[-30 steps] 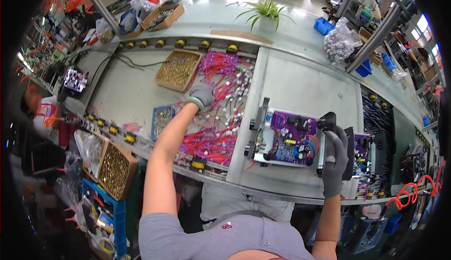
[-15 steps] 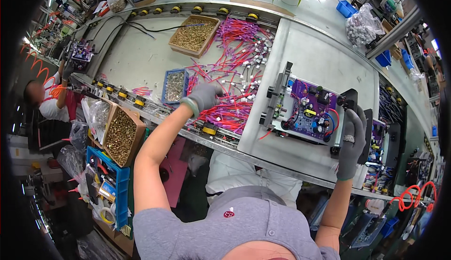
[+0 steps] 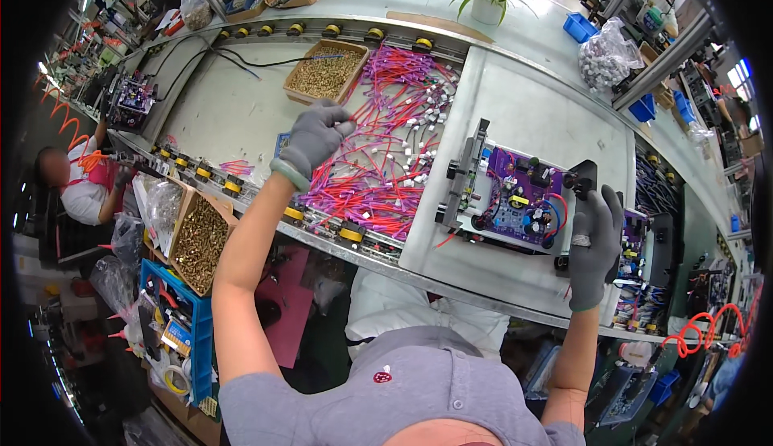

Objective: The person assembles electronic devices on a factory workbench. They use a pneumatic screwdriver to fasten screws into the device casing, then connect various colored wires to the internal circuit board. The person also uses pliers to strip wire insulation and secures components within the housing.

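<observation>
My left hand (image 3: 316, 136), in a grey glove, is raised above the blue box (image 3: 281, 143) of small metal parts and covers most of it. Its fingers are bent together beside a heap of red and purple wires (image 3: 378, 196) with white connectors; whatever they pinch is hidden. On the right, a purple circuit board unit (image 3: 523, 192) with a metal frame lies on the pale panel (image 3: 499, 84). My right hand (image 3: 594, 249), also gloved, has its fingers bent against the black part at the unit's right end.
Beyond my left hand sits a box of brass-coloured parts (image 3: 326, 72); another parts box (image 3: 201, 241) stands at the near left. More boards (image 3: 636, 253) lie right of my right hand. A black cable (image 3: 266, 64) crosses the far left. A co-worker (image 3: 84, 180) is at left.
My left hand has lifted off the wire heap and moved up and left, over the blue box. My right hand stays at the unit's right end. The whole view has shifted slightly.
</observation>
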Action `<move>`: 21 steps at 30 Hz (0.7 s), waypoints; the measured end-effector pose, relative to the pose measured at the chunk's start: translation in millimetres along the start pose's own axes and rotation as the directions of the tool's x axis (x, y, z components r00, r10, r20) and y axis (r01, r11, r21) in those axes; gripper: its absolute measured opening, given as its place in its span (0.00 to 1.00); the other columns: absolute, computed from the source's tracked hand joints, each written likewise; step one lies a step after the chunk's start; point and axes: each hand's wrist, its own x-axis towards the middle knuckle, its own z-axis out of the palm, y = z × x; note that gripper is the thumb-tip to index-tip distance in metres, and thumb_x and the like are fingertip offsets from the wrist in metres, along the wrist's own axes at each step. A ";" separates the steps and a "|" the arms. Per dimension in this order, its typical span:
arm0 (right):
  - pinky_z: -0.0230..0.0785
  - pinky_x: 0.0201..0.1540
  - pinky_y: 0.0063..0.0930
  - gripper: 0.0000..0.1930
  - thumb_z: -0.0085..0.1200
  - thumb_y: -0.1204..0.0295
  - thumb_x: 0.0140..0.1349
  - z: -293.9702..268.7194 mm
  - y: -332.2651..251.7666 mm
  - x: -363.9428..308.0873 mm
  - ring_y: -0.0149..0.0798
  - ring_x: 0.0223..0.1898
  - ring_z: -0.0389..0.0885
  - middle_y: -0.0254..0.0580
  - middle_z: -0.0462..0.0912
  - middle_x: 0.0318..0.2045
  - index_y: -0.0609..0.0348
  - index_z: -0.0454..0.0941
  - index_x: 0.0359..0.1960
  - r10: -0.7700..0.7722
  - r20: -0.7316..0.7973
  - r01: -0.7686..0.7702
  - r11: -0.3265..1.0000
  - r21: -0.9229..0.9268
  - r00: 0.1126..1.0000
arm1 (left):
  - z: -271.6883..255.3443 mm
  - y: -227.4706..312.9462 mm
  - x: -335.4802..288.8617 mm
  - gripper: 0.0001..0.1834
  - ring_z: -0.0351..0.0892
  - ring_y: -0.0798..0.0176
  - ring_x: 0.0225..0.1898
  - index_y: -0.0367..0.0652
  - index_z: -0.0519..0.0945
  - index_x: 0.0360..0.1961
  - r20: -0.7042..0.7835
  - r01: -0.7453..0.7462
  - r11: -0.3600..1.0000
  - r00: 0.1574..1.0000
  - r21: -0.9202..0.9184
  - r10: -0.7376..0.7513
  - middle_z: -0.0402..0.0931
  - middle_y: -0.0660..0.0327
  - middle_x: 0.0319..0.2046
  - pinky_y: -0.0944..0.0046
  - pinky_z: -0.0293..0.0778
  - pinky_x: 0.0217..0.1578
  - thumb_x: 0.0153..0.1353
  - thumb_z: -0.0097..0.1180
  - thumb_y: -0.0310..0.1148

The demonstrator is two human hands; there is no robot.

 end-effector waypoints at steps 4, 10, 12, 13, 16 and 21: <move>0.73 0.44 0.26 0.18 0.60 0.76 0.62 -3.2 -42.2 22.3 0.33 0.41 0.79 0.45 0.79 0.46 0.65 0.76 0.54 0.004 0.036 -0.014 0.957 0.291 0.999 | -17.6 98.9 -5.6 0.09 0.75 0.62 0.41 0.35 0.84 0.39 -0.004 -0.182 0.909 0.981 -0.375 0.195 0.74 0.59 0.40 0.64 0.73 0.43 0.59 0.62 0.28; 0.71 0.47 0.22 0.21 0.63 0.69 0.63 21.6 -97.0 67.9 0.27 0.44 0.78 0.39 0.80 0.43 0.67 0.77 0.54 0.044 0.283 -0.270 0.476 0.837 0.958 | 26.5 222.3 -9.7 0.09 0.78 0.58 0.34 0.35 0.77 0.38 0.035 -0.632 0.728 0.748 -0.266 0.662 0.76 0.54 0.32 0.61 0.73 0.37 0.63 0.57 0.31; 0.72 0.46 0.22 0.18 0.63 0.67 0.63 9.3 -88.3 77.8 0.28 0.41 0.78 0.38 0.81 0.40 0.68 0.80 0.50 0.049 0.274 -0.256 0.542 0.800 0.960 | 33.2 236.3 -12.1 0.10 0.78 0.61 0.26 0.35 0.75 0.37 0.176 -0.509 0.794 0.793 -0.333 0.583 0.76 0.55 0.23 0.61 0.74 0.30 0.68 0.52 0.34; 0.73 0.45 0.23 0.17 0.63 0.67 0.63 4.0 -84.7 80.2 0.28 0.40 0.79 0.38 0.82 0.38 0.69 0.81 0.48 0.047 0.275 -0.252 0.570 0.782 0.960 | 36.4 239.8 -12.6 0.11 0.78 0.62 0.24 0.35 0.75 0.37 0.232 -0.447 0.816 0.805 -0.366 0.546 0.76 0.56 0.22 0.61 0.73 0.28 0.68 0.51 0.34; 0.73 0.41 0.22 0.16 0.63 0.65 0.64 -7.4 -74.6 71.3 0.28 0.35 0.79 0.36 0.82 0.32 0.70 0.83 0.43 0.189 0.280 -0.331 0.687 0.647 0.941 | 47.8 246.7 -16.1 0.13 0.75 0.69 0.22 0.34 0.77 0.39 0.330 -0.268 0.852 0.837 -0.449 0.437 0.75 0.61 0.20 0.66 0.73 0.26 0.70 0.49 0.35; 0.71 0.36 0.20 0.13 0.61 0.67 0.65 -9.1 -61.7 55.3 0.24 0.32 0.77 0.33 0.83 0.29 0.66 0.84 0.41 0.436 0.301 -0.499 0.463 0.733 0.848 | 75.7 246.9 -15.1 0.12 0.78 0.64 0.26 0.36 0.80 0.40 0.361 -0.123 0.822 0.855 -0.556 0.372 0.77 0.56 0.22 0.63 0.74 0.30 0.68 0.51 0.34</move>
